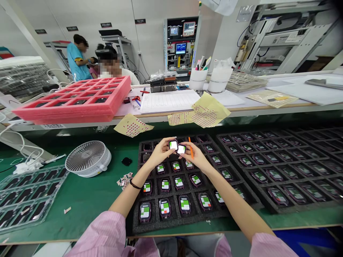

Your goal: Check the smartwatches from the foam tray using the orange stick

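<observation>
"Where can the left hand (162,151) pass?"
"Over the green table (92,205), between the clear tray (52,200) and the black foam tray (160,227); the fan (88,157) stands farther back."
"Rightward?"
"A second foam tray (292,210), just beside."

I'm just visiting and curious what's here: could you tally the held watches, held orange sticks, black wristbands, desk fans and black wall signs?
Held watches: 2
Held orange stick: 1
Black wristband: 1
Desk fan: 1
Black wall signs: 4
Total: 9
</observation>
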Motion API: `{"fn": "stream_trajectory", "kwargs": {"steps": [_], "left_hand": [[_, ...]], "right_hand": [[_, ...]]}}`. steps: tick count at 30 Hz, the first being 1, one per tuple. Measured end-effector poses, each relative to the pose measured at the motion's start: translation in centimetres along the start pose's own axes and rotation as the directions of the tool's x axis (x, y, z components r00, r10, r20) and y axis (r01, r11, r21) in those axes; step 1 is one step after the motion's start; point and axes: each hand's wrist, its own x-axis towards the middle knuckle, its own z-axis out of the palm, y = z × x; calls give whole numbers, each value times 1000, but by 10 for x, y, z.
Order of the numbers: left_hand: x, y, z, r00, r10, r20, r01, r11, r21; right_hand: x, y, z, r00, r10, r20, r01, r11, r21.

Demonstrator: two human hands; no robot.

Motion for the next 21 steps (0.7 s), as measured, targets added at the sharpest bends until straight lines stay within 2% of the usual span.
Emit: {"fn": "stream_trajectory", "kwargs": {"steps": [10,21], "left_hand": [[0,4,2,996,-48,-80,48,999,6],[-1,4,-1,998,-27,48,28,1000,-12]], "right_hand": [[-3,-9,3,994,33,-105,-35,999,-13],[-1,-5,2,996,48,-74,-48,999,4]]}}
